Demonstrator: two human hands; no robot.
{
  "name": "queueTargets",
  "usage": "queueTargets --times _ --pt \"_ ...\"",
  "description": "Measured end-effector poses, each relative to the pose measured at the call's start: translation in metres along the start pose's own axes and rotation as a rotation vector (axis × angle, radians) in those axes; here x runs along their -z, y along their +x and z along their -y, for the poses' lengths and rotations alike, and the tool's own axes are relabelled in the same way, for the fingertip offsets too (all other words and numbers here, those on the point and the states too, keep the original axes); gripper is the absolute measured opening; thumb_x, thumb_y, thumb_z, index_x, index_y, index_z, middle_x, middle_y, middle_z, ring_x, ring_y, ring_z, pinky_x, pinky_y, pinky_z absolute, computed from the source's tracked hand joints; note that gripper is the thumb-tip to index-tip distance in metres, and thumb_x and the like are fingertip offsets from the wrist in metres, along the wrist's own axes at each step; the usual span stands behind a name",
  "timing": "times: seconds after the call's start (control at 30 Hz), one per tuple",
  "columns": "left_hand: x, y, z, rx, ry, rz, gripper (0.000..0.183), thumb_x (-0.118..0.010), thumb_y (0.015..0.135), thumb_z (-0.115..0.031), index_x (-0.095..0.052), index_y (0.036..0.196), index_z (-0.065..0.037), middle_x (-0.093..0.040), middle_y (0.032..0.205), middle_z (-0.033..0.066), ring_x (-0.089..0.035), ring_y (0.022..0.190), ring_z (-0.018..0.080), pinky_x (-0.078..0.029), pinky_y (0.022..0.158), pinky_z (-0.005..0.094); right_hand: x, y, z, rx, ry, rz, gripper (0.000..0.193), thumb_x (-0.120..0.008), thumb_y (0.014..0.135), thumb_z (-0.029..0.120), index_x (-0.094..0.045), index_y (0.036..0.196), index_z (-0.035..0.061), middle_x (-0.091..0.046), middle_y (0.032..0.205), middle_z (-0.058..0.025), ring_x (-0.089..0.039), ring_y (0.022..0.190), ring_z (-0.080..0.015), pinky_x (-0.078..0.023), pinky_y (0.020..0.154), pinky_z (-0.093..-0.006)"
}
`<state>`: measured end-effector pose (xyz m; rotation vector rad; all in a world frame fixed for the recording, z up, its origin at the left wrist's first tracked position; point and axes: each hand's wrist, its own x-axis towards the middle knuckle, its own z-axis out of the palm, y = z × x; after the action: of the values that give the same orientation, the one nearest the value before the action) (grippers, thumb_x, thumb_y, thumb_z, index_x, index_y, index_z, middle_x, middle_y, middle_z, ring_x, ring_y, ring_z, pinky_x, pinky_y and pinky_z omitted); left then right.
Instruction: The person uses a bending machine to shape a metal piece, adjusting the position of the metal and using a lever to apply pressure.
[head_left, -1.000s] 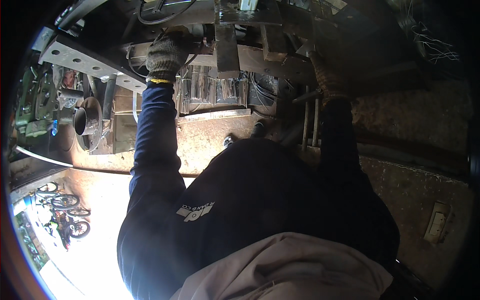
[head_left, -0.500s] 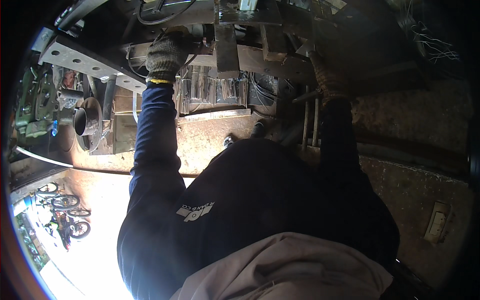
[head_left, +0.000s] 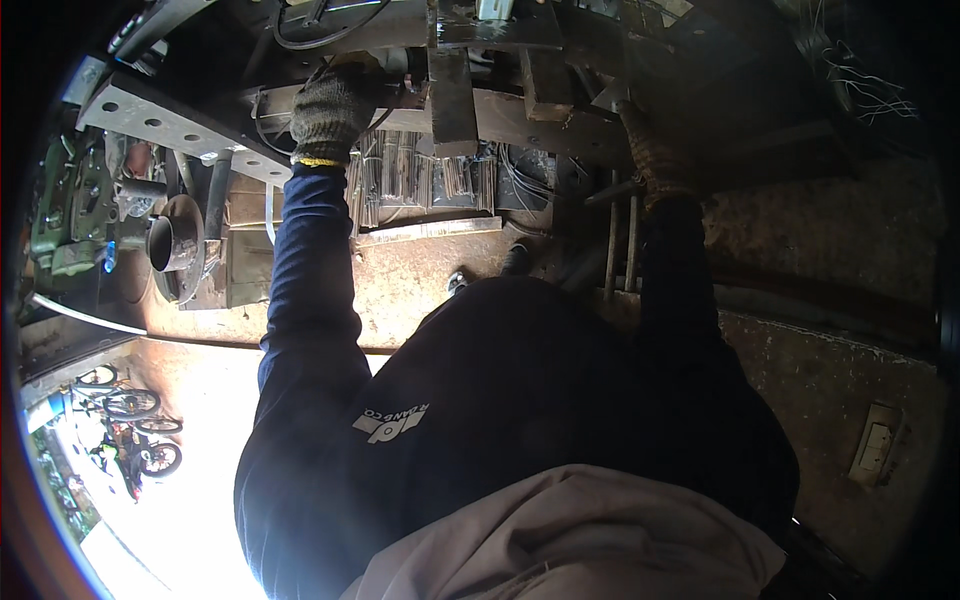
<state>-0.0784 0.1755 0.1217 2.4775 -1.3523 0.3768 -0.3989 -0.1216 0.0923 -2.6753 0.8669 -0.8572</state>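
My left hand [head_left: 330,112], in a grey knitted glove with a yellow cuff, rests at the near edge of a dark steel bench or machine frame [head_left: 500,112]. It looks curled, with the fingertips lost in shadow; what it grips is hidden. Just right of it, a thick metal bar [head_left: 453,100] juts toward me, with a shorter block [head_left: 547,90] beyond. My right hand [head_left: 655,155], also gloved, reaches to the right part of the frame. Deep shade covers its fingers, so whether it holds anything is unclear.
Bundles of thin metal rods [head_left: 400,170] lie below the frame. A perforated steel beam [head_left: 160,122] runs along the left, above a round pipe piece [head_left: 175,243] and green machinery [head_left: 70,210]. Black cables [head_left: 525,180] coil near the rods. Bicycles [head_left: 130,405] stand outside at lower left.
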Motion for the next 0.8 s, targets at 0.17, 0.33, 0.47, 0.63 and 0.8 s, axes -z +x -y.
queueTargets --times 0.17,0.33,0.47,0.63,0.8 --pt "-0.013 -0.004 0.014 -0.018 0.012 -0.061 0.037 -0.057 0.097 -0.041 -0.076 0.111 -0.013 -0.074 0.106 0.0152 -0.069 0.102 0.0366 -0.055 0.086 0.048 0.005 0.001 0.009 0.027 0.096 0.009 0.066 -0.068 0.095 0.051 -0.056 0.147 0.0112 -0.055 0.151 -0.0117 -0.049 0.14 -0.0319 -0.036 0.117 -0.044" --pt "-0.015 -0.002 0.014 -0.042 0.021 -0.074 0.035 -0.058 0.097 -0.04 -0.075 0.111 -0.013 -0.074 0.106 0.0152 -0.069 0.101 0.0367 -0.055 0.085 0.0474 0.002 0.0 0.005 -0.025 0.1 -0.003 0.069 -0.068 0.094 0.054 -0.055 0.147 0.0107 -0.054 0.152 -0.0127 -0.048 0.141 -0.0327 -0.036 0.118 -0.044" --pt "-0.015 -0.002 0.014 -0.046 -0.012 -0.095 0.035 -0.058 0.097 -0.04 -0.075 0.111 -0.013 -0.074 0.106 0.0152 -0.069 0.101 0.0369 -0.055 0.086 0.0473 0.002 -0.001 0.007 0.011 0.121 -0.029 0.052 -0.069 0.096 0.043 -0.062 0.139 0.0148 -0.058 0.146 -0.016 -0.05 0.138 -0.038 -0.04 0.115 -0.0463" --pt "-0.02 -0.003 0.02 -0.022 0.014 -0.075 0.035 -0.058 0.098 -0.039 -0.075 0.112 -0.012 -0.074 0.106 0.0154 -0.068 0.102 0.037 -0.055 0.086 0.0474 0.006 -0.001 0.01 -0.085 0.169 0.082 0.072 -0.067 0.094 0.055 -0.053 0.149 0.0109 -0.052 0.154 -0.0139 -0.045 0.144 -0.034 -0.034 0.119 -0.0447" --pt "-0.019 -0.001 0.018 -0.026 0.002 -0.033 0.035 -0.058 0.098 -0.039 -0.075 0.112 -0.012 -0.074 0.107 0.0158 -0.068 0.102 0.0373 -0.054 0.086 0.0477 0.005 -0.002 0.01 -0.041 0.102 -0.003 0.06 -0.068 0.096 0.049 -0.059 0.143 0.0129 -0.055 0.149 -0.0151 -0.048 0.141 -0.0356 -0.037 0.117 -0.0449"
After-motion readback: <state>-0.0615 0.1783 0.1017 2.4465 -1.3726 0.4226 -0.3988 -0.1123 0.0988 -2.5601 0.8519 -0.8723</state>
